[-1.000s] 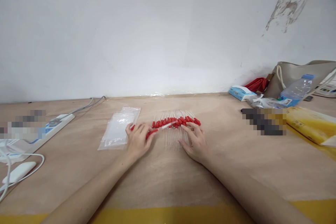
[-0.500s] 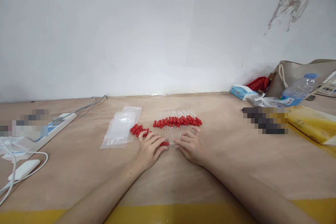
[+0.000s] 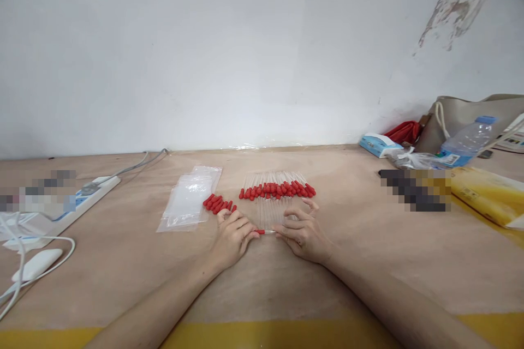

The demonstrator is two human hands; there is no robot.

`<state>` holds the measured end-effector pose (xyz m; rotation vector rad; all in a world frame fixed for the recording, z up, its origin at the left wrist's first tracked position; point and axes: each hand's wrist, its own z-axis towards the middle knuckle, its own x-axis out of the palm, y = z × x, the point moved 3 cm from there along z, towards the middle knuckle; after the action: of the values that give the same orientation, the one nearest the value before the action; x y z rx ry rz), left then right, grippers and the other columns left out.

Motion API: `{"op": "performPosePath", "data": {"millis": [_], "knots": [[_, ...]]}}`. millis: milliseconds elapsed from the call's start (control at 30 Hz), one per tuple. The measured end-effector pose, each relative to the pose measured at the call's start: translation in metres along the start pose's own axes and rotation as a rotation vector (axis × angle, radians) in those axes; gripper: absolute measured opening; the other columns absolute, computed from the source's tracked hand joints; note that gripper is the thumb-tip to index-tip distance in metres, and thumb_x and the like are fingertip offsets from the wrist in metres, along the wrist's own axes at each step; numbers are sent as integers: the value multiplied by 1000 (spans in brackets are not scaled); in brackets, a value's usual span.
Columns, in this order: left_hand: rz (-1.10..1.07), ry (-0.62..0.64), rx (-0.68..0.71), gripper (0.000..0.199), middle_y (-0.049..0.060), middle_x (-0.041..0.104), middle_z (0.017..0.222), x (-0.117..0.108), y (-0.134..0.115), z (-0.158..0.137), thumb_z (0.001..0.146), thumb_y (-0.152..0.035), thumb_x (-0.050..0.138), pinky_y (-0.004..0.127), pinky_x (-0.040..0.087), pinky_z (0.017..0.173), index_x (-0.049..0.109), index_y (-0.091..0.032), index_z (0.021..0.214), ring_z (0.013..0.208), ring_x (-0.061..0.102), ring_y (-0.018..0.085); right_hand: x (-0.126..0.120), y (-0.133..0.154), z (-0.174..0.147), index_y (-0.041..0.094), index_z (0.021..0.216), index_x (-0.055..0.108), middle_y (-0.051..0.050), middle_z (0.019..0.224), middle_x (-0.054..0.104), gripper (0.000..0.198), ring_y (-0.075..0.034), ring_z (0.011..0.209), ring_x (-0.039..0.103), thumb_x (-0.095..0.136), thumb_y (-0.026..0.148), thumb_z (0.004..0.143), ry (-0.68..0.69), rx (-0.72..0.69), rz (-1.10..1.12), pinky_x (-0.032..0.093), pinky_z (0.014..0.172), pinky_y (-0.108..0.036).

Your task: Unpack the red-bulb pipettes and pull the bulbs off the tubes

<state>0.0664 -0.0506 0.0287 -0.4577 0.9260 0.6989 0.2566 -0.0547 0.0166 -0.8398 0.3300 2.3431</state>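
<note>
My left grip point(image 3: 232, 237) pinches a red dropper bulb point(image 3: 260, 232), my right grip point(image 3: 306, 233) a clear tube point(image 3: 269, 232); skewed pressure could crack the tube.

Matt red bulbs point(image 3: 278, 190), rubbery to my eye, glossy clear tubes point(image 3: 270, 214), shiny transparent plastic bags point(image 3: 186, 196), papery brown counter point(image 3: 254, 289)

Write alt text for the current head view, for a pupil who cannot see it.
A person's left hand holds a red cap at the end of a clear tube in the right hand, over a brown table. Beyond lie bare clear tubes, then a row of red-capped tubes; loose red caps and plastic bags lie to the left.
</note>
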Motion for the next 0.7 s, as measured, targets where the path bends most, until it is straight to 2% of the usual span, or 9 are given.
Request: {"op": "performPosePath", "data": {"millis": [167,267,400,600,700], "knots": [[-37,49,-3,26,1,64,69,-2,-1,0,87,-32,44,38,26,78,60,-21,70,75,50,17,-2,2,-6,34,99,60,9,67,65,30,-10,88,57,47,13,82,-14,-114,-109,7,100,-42],[-64,79,-17,27,2,64,70,-2,0,0,88,-32,42,38,26,76,61,-21,72,75,49,18,-5,4,-8,35,104,57,9,67,65,34,-9,90,56,44,12,84,-29,-187,-167,6,100,-39],[-92,104,-23,27,2,63,70,-1,0,0,89,-30,40,37,27,74,60,-20,73,73,49,17,-8,5,-9,37,107,56,10,69,65,35,-8,91,56,46,12,84,-51,-210,-184,6,101,-38],[-142,65,-31,26,3,61,73,0,8,-6,89,-27,39,33,33,70,58,-19,75,71,50,16,-15,0,-10,39,101,59,11,72,66,29,-9,89,57,48,17,84,-68,-140,-185,8,99,-36],[-225,-58,-110,21,4,60,79,-4,21,-9,89,-25,39,30,40,71,58,-19,82,76,53,15,-19,-10,-9,35,93,63,8,69,66,20,-11,84,57,52,22,83,-107,47,-165,12,97,-39]]}}
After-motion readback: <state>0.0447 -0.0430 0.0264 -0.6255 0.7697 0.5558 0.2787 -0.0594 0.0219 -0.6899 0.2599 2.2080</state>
